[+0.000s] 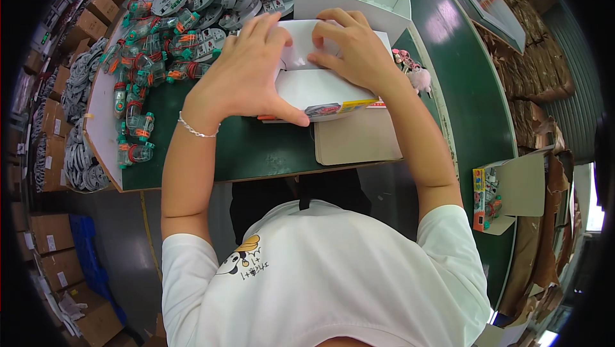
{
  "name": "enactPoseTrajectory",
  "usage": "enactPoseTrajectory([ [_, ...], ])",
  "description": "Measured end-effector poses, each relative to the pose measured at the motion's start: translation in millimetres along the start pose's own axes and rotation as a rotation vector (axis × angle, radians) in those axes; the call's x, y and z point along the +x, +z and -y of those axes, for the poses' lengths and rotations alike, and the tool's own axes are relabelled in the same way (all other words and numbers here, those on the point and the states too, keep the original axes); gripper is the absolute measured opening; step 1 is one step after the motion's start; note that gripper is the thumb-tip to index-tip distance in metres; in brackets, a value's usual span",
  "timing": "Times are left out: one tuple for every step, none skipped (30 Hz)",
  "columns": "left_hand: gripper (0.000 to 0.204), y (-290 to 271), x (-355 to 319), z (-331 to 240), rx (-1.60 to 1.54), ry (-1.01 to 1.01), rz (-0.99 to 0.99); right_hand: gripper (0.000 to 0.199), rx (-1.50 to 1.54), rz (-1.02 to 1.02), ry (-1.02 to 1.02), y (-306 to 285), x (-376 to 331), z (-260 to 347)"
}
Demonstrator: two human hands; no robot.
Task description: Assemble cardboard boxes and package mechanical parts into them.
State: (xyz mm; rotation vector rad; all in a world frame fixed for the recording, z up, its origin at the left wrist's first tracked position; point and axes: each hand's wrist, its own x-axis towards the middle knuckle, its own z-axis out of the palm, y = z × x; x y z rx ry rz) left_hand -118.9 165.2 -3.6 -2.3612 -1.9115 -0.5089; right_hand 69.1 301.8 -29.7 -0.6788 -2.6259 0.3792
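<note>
While closed: fingers (pixel 269 33) on box (pixel 314 84).

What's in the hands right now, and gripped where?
Both hands hold a white carton. The left hand grips its left side, thumb along the near edge; the right hand presses on the top flap at the far side.

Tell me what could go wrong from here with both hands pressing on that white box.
1. The white box lies on other packaging with the brown card sheet near the table edge; a hard push might slide the pile off.
2. The left hand works close to the heap of clear toy parts; a sweep of the arm could scatter them.
3. The right hand covers the flap, so a misfold could go unseen.
</note>
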Motion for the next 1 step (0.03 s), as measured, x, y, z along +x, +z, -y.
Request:
enactPoseTrajectory([
  [0.107, -0.9, 0.7, -6.1, 0.03, -0.019, 0.029, 0.028, -0.056, 0.002, 0.007, 0.3, 0.5, 2.4],
])
